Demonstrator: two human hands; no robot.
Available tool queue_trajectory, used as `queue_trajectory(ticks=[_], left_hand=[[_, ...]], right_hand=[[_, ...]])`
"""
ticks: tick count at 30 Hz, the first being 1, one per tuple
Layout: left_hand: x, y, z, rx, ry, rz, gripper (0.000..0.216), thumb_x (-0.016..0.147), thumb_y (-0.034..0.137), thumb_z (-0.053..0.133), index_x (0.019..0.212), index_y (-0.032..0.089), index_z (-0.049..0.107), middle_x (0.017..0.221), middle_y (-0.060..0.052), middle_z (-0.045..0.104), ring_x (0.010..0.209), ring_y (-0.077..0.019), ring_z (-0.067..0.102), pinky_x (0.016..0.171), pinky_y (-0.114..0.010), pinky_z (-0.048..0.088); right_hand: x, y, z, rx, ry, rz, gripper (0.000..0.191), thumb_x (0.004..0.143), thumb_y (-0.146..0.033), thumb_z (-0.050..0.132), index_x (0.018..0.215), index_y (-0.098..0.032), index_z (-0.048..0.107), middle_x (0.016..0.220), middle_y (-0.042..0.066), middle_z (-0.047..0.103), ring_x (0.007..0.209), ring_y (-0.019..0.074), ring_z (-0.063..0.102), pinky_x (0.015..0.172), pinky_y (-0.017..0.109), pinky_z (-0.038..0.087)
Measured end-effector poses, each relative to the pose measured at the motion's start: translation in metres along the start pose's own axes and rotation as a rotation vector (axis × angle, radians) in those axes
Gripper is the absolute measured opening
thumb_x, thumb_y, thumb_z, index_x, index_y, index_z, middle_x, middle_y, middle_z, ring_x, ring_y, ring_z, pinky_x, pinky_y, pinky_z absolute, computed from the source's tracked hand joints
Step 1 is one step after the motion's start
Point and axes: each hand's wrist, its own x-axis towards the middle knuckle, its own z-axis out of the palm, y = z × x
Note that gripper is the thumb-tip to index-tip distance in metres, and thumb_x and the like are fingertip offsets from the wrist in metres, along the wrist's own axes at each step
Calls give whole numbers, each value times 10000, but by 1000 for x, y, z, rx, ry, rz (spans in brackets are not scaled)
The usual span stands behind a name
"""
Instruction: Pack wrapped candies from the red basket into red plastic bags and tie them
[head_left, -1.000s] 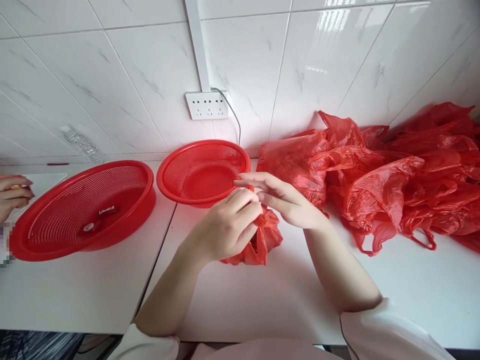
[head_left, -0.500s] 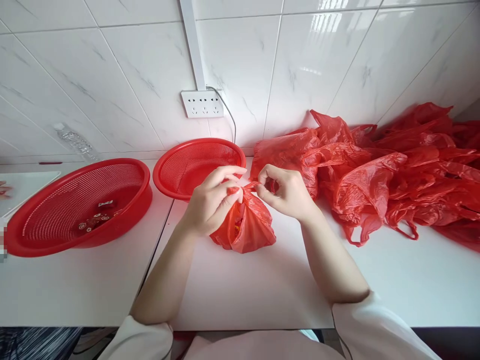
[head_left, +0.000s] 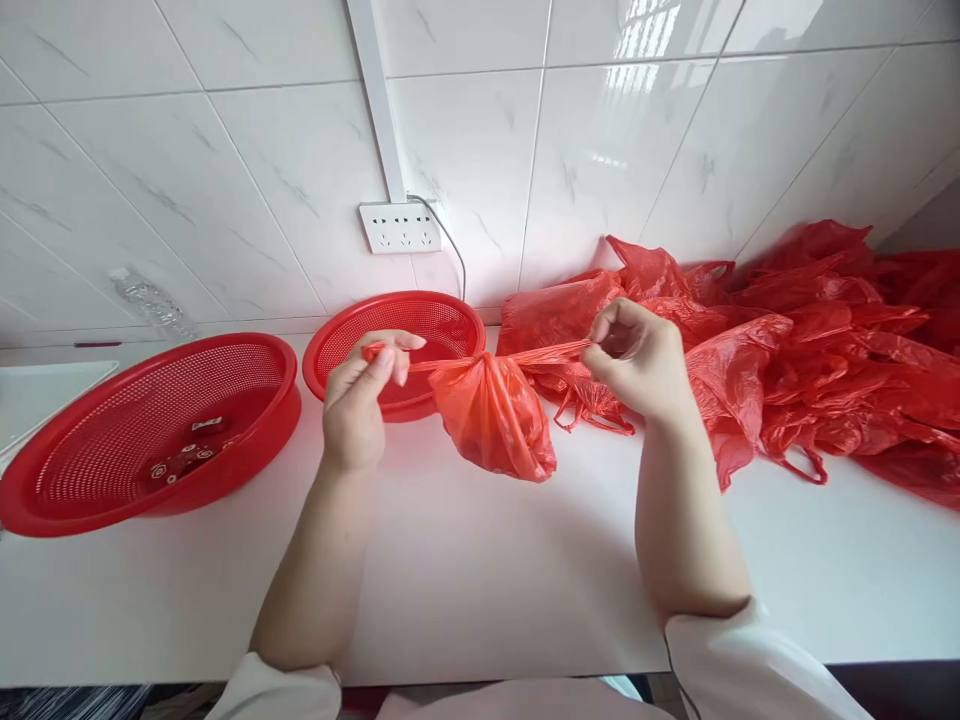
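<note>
A filled red plastic bag (head_left: 495,415) hangs in front of me, its two handles pulled taut to either side of a gathered neck. My left hand (head_left: 364,400) is closed on one handle, with red plastic showing between thumb and fingers. Pinched in the fingertips of my right hand (head_left: 637,355) is the other handle. What fills the bag is hidden by the plastic. Behind the left hand stands a round red colander (head_left: 397,305).
A larger red colander (head_left: 277,430) at left holds several small dark packets with white marks (head_left: 180,460). Crumpled red bags (head_left: 840,350) pile up along the wall at right. A clear plastic bottle (head_left: 154,300), a white tray (head_left: 45,390) and a socket strip (head_left: 401,228) are at the back.
My hands have moved apart, left and right, stretching the handles out straight. The bag's neck has drawn tight, and the bag has swung and lifted slightly.
</note>
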Motion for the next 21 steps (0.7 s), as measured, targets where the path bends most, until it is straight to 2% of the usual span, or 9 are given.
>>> queue_trajectory(ticks=[4, 6, 8, 9, 12, 14, 17, 19, 21], left_hand=[[10, -10, -15, -5, 165, -96, 315, 849, 241, 516, 546, 181, 456, 661, -22, 468, 860, -172, 583, 853, -297, 479], [13, -12, -19, -18, 178, -165, 307, 827, 246, 523, 539, 181, 439, 641, -12, 424, 847, -171, 581, 836, -298, 501], [14, -12, -20, -37, 104, -257, 298, 826, 276, 526, 552, 177, 459, 669, -18, 452, 853, -182, 585, 778, -304, 531], [14, -9, -20, -40, 51, -294, 303, 830, 293, 523, 555, 175, 469, 690, -25, 484, 834, -185, 587, 732, -301, 540], [10, 2, -22, 10, -142, -328, 336, 844, 303, 512, 536, 170, 494, 707, -41, 549, 744, -178, 588, 650, -285, 527], [8, 10, -21, 98, -286, -329, 345, 859, 292, 508, 539, 167, 545, 689, -45, 570, 715, -169, 587, 659, -275, 513], [6, 13, -19, 269, -471, -393, 308, 870, 284, 508, 625, 170, 655, 724, -47, 632, 734, -169, 602, 666, -263, 504], [6, 12, -18, 396, -554, -452, 281, 868, 292, 509, 710, 179, 712, 798, -51, 686, 781, -178, 625, 703, -270, 514], [6, 11, -17, 496, -578, -475, 259, 871, 304, 508, 891, 204, 747, 948, -51, 716, 906, -198, 644, 792, -291, 526]], right_hand=[[6, 17, -21, 50, 59, 105, 177, 657, -94, 574, 699, -227, 466, 585, -49, 501, 465, 129, 544, 426, 244, 380], [7, 22, -29, 52, 98, 141, 177, 671, -98, 564, 710, -234, 458, 597, -44, 516, 492, 158, 595, 436, 259, 410], [7, 23, -36, 36, 84, 161, 173, 685, -98, 557, 726, -236, 461, 615, -39, 530, 521, 165, 612, 463, 266, 435], [6, 23, -40, 37, 35, 172, 170, 691, -99, 560, 742, -236, 473, 634, -37, 541, 537, 162, 613, 485, 269, 451], [2, 18, -53, 35, -238, 206, 162, 727, -127, 581, 837, -234, 531, 720, -23, 595, 615, 159, 628, 584, 291, 508], [0, 14, -58, -28, -390, 220, 145, 777, -169, 571, 908, -232, 562, 768, -6, 627, 683, 170, 643, 632, 302, 521], [-2, 9, -55, -220, -537, 229, 121, 828, -217, 532, 928, -232, 599, 793, 7, 654, 718, 172, 639, 641, 296, 511], [-2, 4, -48, -358, -624, 220, 124, 832, -231, 523, 905, -236, 623, 819, 7, 667, 730, 171, 633, 644, 291, 500], [-3, -1, -38, -463, -692, 184, 155, 833, -263, 537, 944, -246, 644, 911, 16, 681, 825, 191, 639, 701, 305, 500]])
